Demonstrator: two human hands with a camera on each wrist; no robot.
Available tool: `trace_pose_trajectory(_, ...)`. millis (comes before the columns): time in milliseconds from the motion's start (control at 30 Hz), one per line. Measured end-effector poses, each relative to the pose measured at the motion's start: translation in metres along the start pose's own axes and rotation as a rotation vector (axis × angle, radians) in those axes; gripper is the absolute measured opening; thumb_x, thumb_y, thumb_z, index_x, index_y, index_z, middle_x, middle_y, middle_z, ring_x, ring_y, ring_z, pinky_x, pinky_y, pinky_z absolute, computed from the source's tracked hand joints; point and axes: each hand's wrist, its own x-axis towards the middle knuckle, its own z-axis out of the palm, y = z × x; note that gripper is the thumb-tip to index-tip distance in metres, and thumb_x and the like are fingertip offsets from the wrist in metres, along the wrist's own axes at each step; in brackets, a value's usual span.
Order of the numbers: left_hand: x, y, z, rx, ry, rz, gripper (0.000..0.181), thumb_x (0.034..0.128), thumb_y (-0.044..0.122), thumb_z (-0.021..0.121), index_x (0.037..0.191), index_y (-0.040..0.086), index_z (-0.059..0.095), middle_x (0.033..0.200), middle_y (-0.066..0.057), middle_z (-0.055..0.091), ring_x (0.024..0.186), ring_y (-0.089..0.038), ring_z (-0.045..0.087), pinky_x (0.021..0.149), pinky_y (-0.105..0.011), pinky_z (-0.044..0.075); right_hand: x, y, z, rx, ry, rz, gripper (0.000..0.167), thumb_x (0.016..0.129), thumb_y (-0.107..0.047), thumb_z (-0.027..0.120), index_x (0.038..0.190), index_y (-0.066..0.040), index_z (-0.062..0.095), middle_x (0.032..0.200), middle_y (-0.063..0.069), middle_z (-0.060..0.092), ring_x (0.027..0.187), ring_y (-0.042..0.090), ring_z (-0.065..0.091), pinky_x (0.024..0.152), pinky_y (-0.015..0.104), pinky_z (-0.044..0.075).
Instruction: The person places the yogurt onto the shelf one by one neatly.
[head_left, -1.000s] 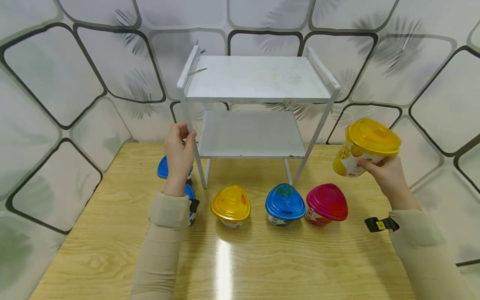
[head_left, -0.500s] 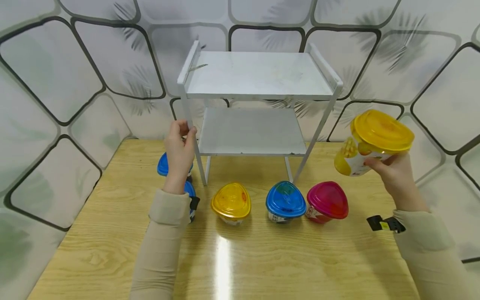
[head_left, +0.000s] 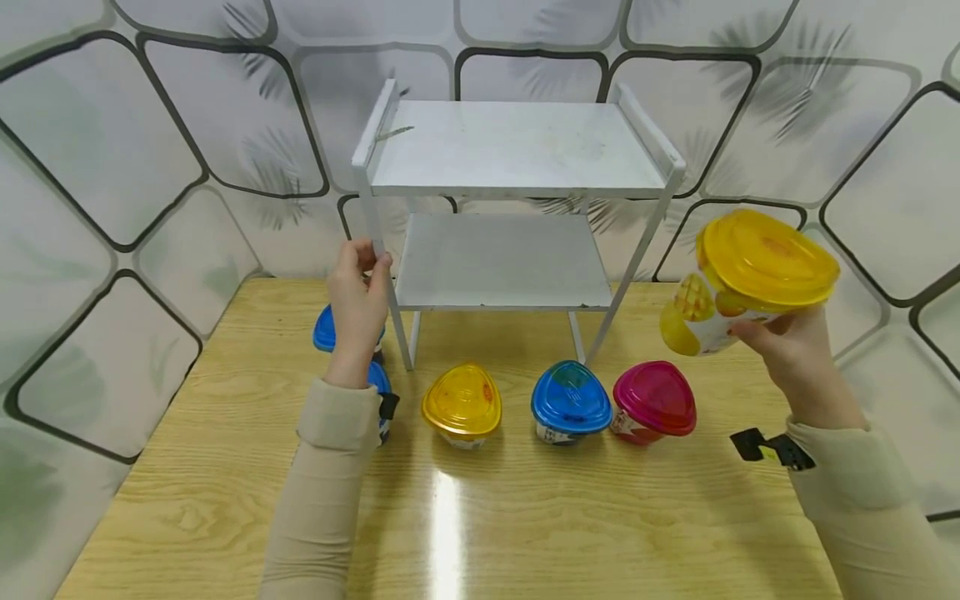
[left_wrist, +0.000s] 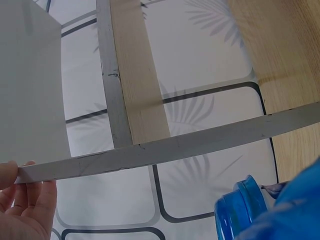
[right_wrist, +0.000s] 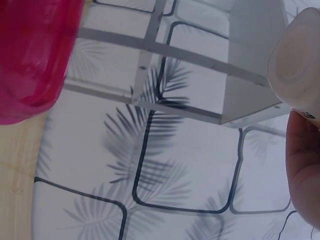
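The left hand pinches the front left leg of a white two-tier shelf; in the left wrist view its fingers and thumb close round the grey-white leg. Raised over the table at the right, a yellow-lidded tub with fruit pictures is gripped by the right hand, tilted, its base leaning to the left. The right wrist view shows the tub's pale base above part of that hand. Most of its fingers are hidden behind the tub.
Along the shelf's front on the wooden table stand a yellow-lidded tub, a blue-lidded one and a pink-lidded one. Two more blue-lidded tubs are partly behind the left arm. A patterned wall covering surrounds the table.
The right hand has moved slightly right and nearer the camera with the yellow-lidded tub, which shows larger and more tilted. The left hand keeps its hold on the shelf leg.
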Motion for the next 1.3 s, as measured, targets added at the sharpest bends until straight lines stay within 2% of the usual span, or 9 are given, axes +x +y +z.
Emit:
trace_pose_trajectory(233, 0.0, 0.001, -0.003, -0.001, -0.001, -0.015, 0.017, 0.0871, 0.004, 0.053, 0.098, -0.009, 0.051, 0.089, -0.02, 0.058, 0.082, -0.024, 0.057, 0.061, -0.022, 0.043, 0.01, -0.005, 0.019, -0.013, -0.032, 0.012, 0.054, 0.071, 0.004, 0.071, 0.117, 0.014, 0.044, 0.114, 0.017, 0.053, 0.103, 0.025, 0.048, 0.086, 0.029, 0.041)
trace_pose_trajectory(567, -0.001, 0.0, -0.003, -0.013, 0.011, -0.015, 0.015, 0.0869, 0.002, 0.053, 0.097, -0.009, 0.051, 0.088, -0.02, 0.058, 0.08, -0.025, 0.057, 0.058, -0.017, 0.04, 0.033, -0.006, 0.038, -0.078, -0.072, -0.009, 0.055, 0.072, -0.004, 0.072, 0.118, 0.01, 0.044, 0.114, 0.017, 0.051, 0.103, 0.026, 0.047, 0.085, 0.029, 0.042)
trace_pose_trajectory(900, -0.002, -0.001, -0.003, -0.016, 0.016, -0.006, 0.015, 0.0868, 0.003, 0.054, 0.096, -0.009, 0.051, 0.087, -0.019, 0.058, 0.078, -0.024, 0.057, 0.057, -0.02, 0.041, 0.055, -0.007, 0.057, -0.136, -0.054, 0.015, 0.053, 0.073, -0.005, 0.071, 0.118, 0.005, 0.047, 0.114, 0.016, 0.051, 0.105, 0.028, 0.045, 0.086, 0.03, 0.042)
trace_pose_trajectory(1100, -0.001, 0.001, -0.002, -0.007, 0.017, 0.002, 0.015, 0.0867, 0.003, 0.054, 0.096, -0.009, 0.052, 0.087, -0.02, 0.059, 0.079, -0.025, 0.057, 0.058, -0.015, 0.04, 0.067, -0.006, 0.066, -0.188, -0.05, 0.015, 0.049, 0.075, -0.006, 0.07, 0.117, 0.002, 0.048, 0.113, 0.015, 0.053, 0.102, 0.027, 0.047, 0.084, 0.028, 0.043)
trace_pose_trajectory(1300, 0.0, 0.0, 0.0, -0.005, 0.014, 0.003, 0.015, 0.0869, 0.003, 0.054, 0.097, -0.008, 0.052, 0.088, -0.019, 0.059, 0.08, -0.025, 0.057, 0.06, -0.016, 0.041, 0.083, -0.005, 0.071, -0.215, -0.015, -0.022, 0.044, 0.073, 0.005, 0.063, 0.115, 0.001, 0.05, 0.11, 0.014, 0.054, 0.099, 0.027, 0.048, 0.082, 0.028, 0.043)
